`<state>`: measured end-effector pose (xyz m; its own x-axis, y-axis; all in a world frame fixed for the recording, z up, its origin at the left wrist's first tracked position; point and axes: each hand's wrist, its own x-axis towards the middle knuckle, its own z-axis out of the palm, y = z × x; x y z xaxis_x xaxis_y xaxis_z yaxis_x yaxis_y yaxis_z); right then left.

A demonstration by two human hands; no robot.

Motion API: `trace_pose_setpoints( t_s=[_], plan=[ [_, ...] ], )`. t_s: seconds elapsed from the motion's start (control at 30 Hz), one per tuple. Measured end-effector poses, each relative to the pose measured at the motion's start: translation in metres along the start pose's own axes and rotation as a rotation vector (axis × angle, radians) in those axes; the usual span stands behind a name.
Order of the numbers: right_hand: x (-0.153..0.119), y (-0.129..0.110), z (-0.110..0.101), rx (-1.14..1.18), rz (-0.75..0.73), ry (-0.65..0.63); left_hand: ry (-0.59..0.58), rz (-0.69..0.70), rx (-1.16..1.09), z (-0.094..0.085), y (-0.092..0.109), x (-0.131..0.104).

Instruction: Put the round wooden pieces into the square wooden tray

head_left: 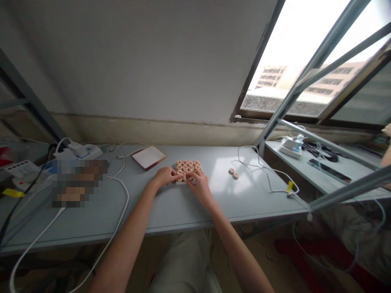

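While the round pieces [185, 162] are sitting in rows inside the box [180, 182], the step in hand appears to be adjusting them; the next move is probably calling for fine fingertip alignment. The left hand [165, 176] is reaching in from the box's left. The right hand [200, 185] is arching over its near right corner, fingers curling downward; whether either is gripping a piece cannot be determined. Two loose pieces [236, 176] are lying right of the box on the counter [244, 199].
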<state>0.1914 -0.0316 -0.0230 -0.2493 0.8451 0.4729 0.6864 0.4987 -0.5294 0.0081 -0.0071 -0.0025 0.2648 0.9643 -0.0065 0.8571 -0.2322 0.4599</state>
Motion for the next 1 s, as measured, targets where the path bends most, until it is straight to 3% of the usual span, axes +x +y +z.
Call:
trace_pose_setpoints(
  t_s=[0.37, 0.57, 0.73, 1.0],
  plan=[
    [-0.002, -0.008, -0.013, -0.149, -0.002, -0.023, 0.017, 0.005, 0.002, 0.002, -0.001, 0.001],
    [-0.009, -0.007, -0.035, -0.285, 0.036, 0.077, 0.047, -0.021, 0.040, 0.002, 0.003, 0.001],
    [-0.020, -0.004, -0.046, -0.357, -0.100, -0.011, 0.072, -0.085, 0.110, 0.001, 0.009, 0.000],
    [-0.027, -0.003, -0.039, -0.390, -0.204, -0.122, 0.037, -0.111, 0.161, 0.002, 0.011, -0.001]
  ],
)
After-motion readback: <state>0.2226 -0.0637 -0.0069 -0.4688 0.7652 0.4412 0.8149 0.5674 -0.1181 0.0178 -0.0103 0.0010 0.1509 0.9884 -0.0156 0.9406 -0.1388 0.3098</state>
